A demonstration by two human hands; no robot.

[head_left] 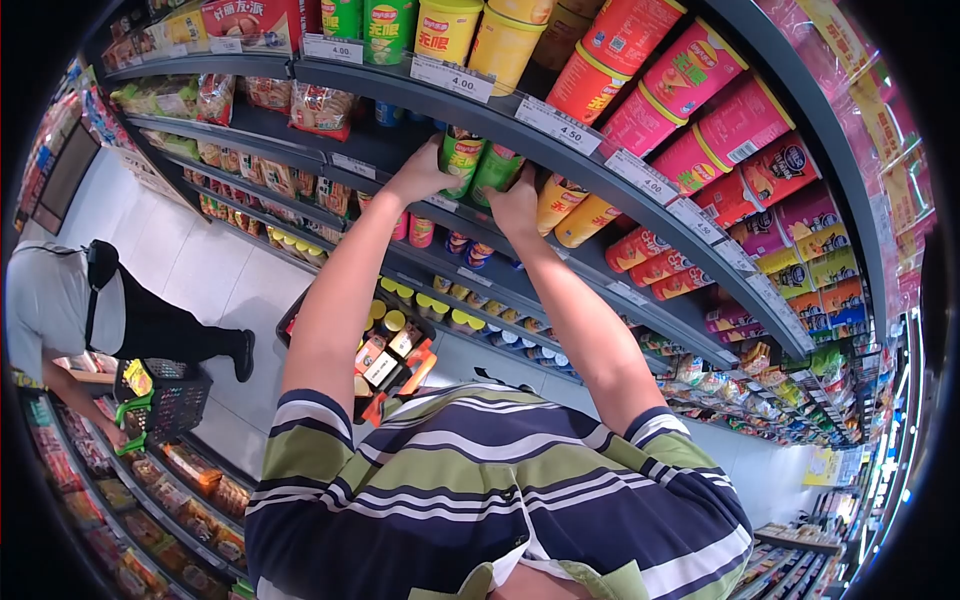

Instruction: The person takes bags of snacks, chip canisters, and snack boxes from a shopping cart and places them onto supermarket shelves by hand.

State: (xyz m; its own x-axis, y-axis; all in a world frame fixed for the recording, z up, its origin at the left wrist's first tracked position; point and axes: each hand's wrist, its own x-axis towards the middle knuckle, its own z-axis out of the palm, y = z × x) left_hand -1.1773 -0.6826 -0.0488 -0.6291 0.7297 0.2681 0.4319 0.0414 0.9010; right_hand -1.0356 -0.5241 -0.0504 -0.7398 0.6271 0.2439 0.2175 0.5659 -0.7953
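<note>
Two green chip canisters stand side by side on a shelf in front of me. My left hand is closed against the left side of the left canister. On the other side, my right hand is closed against the right canister, its fingertips partly hidden. Right of my right hand are yellow chip canisters. Pink cans sit on a lower shelf, below my left wrist.
Above my hands runs a shelf edge with price tags, carrying yellow, red and pink canisters. A basket with packages is below my left forearm. At left, a person bends over a dark shopping basket.
</note>
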